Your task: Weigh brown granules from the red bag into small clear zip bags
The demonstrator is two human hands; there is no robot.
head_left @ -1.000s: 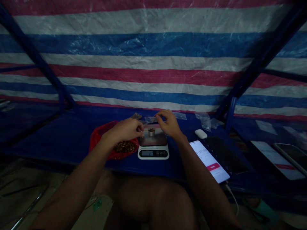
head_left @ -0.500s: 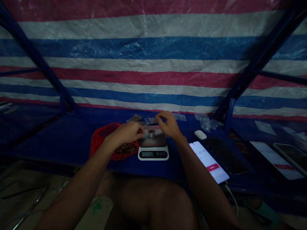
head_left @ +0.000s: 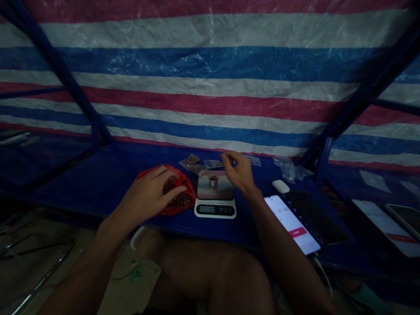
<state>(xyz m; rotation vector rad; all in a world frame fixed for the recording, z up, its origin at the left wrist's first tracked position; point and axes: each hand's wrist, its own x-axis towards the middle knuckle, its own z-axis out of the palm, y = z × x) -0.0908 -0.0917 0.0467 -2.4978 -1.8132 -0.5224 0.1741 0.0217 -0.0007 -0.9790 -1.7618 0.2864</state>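
My left hand (head_left: pixel 147 190) is over a red plastic bag (head_left: pixel 170 212), its thumb and fingers apart. Small brown pieces (head_left: pixel 182 199), like beans or seeds, fill the bag. Right of it stands a white digital scale (head_left: pixel 215 209) with a lit display. A small metal cup (head_left: pixel 213 182) heaped with brown bits rests on the scale's plate. Behind the scale's right side is my right hand (head_left: pixel 240 171), fingertips pinched; whatever they may hold is too small to tell. A small clear zip bag (head_left: pixel 212 164) lies just left of those fingertips.
Filled small bags (head_left: pixel 191 161) lie behind the scale, and crumpled clear bags (head_left: pixel 287 169) sit back right. A white earbud case (head_left: pixel 281 186) and a lit phone (head_left: pixel 292 224) are on the blue table (head_left: pixel 108 183). Blue metal posts (head_left: pixel 323 157) flank it before a striped sheet (head_left: pixel 210 105).
My left hand has moved left and nearer, from beside the cup to over the red bag, and its fingers have opened. My right hand stays pinched behind the scale. The view has shifted slightly.
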